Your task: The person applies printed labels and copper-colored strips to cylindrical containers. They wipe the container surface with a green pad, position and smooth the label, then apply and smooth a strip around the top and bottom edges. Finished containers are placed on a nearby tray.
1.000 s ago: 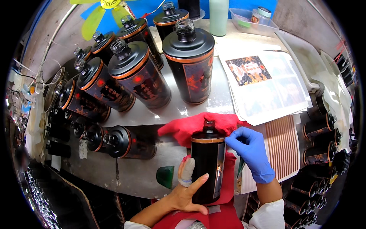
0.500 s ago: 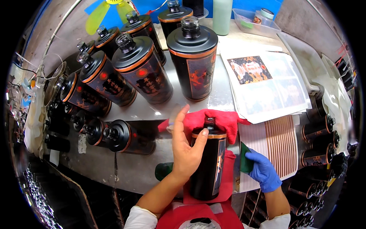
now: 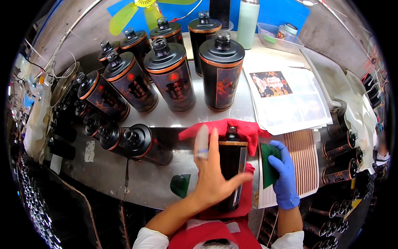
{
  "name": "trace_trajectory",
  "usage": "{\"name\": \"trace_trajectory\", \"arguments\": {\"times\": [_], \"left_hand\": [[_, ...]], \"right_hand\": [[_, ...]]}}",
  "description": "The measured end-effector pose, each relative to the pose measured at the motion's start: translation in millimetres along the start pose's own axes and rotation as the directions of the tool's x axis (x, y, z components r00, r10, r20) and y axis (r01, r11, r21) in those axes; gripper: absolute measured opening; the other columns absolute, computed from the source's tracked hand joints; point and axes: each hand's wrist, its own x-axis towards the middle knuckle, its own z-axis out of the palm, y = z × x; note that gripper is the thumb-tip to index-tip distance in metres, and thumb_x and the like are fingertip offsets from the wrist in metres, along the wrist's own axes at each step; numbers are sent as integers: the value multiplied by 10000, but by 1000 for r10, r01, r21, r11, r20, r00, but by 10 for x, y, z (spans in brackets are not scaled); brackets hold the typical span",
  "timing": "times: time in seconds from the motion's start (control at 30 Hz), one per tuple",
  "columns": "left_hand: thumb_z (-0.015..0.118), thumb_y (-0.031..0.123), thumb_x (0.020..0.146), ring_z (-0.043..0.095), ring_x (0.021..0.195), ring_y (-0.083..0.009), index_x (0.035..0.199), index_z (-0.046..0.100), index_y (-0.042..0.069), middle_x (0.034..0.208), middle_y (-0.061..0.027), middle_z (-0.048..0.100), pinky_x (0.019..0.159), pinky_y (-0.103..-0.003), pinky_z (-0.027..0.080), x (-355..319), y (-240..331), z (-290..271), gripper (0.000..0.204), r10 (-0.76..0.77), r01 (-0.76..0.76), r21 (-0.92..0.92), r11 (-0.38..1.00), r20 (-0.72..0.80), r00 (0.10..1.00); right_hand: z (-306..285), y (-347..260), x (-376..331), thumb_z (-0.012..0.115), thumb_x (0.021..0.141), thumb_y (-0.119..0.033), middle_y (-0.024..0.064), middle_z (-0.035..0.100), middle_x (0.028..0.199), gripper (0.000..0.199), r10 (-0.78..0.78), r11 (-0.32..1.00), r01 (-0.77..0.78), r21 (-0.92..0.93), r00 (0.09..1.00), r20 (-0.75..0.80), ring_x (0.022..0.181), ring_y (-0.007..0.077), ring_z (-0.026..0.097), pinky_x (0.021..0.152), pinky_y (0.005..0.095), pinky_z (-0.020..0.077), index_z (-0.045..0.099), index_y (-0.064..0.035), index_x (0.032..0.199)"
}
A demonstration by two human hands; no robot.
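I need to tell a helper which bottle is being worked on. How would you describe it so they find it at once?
Start at the metal bench and find the red cloth at its near edge. The black bottle lies on that cloth, under the bare left hand, with the blue-gloved right hand beside it. The other bottles rest on bare metal, untouched.

Upright bottles [image 3: 174,76] wall the far side; bare metal table [image 3: 107,174] lies open left.

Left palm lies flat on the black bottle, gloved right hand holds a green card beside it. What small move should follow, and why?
Probably bring the green card in the right hand onto the black bottle: the left hand already pins it on the red cloth, and the card sits just beside it.
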Motion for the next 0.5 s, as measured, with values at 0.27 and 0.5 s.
{"name": "trace_trajectory", "arguments": {"times": [0.27, 0.5], "left_hand": [[741, 521, 641, 114, 1282, -572, 1414, 76, -58, 1380, -417, 88, 1026, -614, 122, -647, 128, 65, 1173, 131, -256, 414, 874, 307, 943], [794, 461, 636, 115, 1282, -587, 1401, -66, -72, 1384, -411, 122, 1056, -564, 160, -705, -295, -56, 1268, 178, -193, 10, 981, 343, 922]], "right_hand": [[779, -260, 136, 569, 831, -102, 161, 606, 967, 314, -358, 529, 436, -728, 893, 274, 892, 260, 626, 793, 338, 473, 480, -49, 1128], [243, 213, 215, 600, 813, -68, 57, 558, 1020, 342, -141, 971, 139, -197, 990, 4, 935, 134, 535, 837, 264, 439, 488, -59, 1136]]}}
